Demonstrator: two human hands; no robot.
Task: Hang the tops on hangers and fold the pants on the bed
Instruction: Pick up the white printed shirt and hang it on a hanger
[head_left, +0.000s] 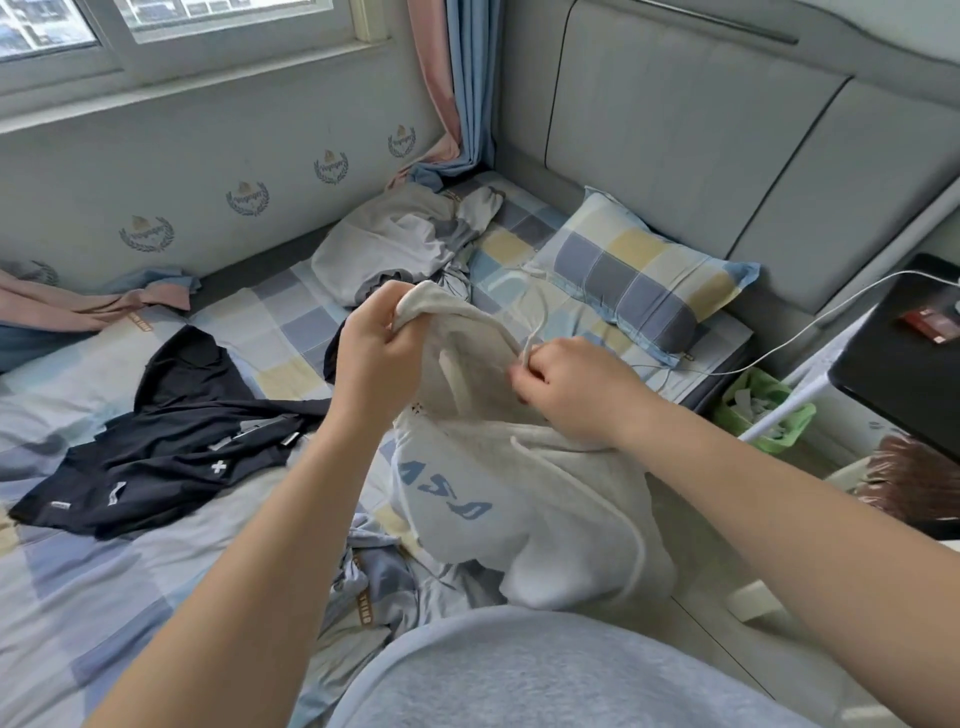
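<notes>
- White fleecy hooded top (524, 499) with blue lettering on it hangs in the air over the near edge of the bed (93, 597), bunched and drooping between both hands.
- Left hand (376, 358) is closed in a fist around a gathered fold at the top of the garment, lifting it highest there.
- Right hand (569, 384) pinches the fabric and a white drawstring (537, 325) that loops up from its fingers; this hand is also closed on the top.
- Both forearms are bare and reach forward from a light blue-grey shirt (545, 675) at the bottom of the view.
- Just left of the hands, a dark navy garment (171, 441) with small white marks lies spread and crumpled on the checked sheet.
- Farther back, near the wall, a pale grey garment (395, 239) lies in a loose heap.
- A checked pillow (639, 280) in blue, yellow and grey rests against the padded grey headboard (701, 130).
- Pink and blue curtains (452, 78) hang in the corner beside the window (130, 31).
- To the right, off the bed, a dark desk (904, 358) carries a red box (932, 325), with a white cable (810, 332) running from it toward the pillow.
- A green basket (763, 415) stands on the floor beside the bed.
</notes>
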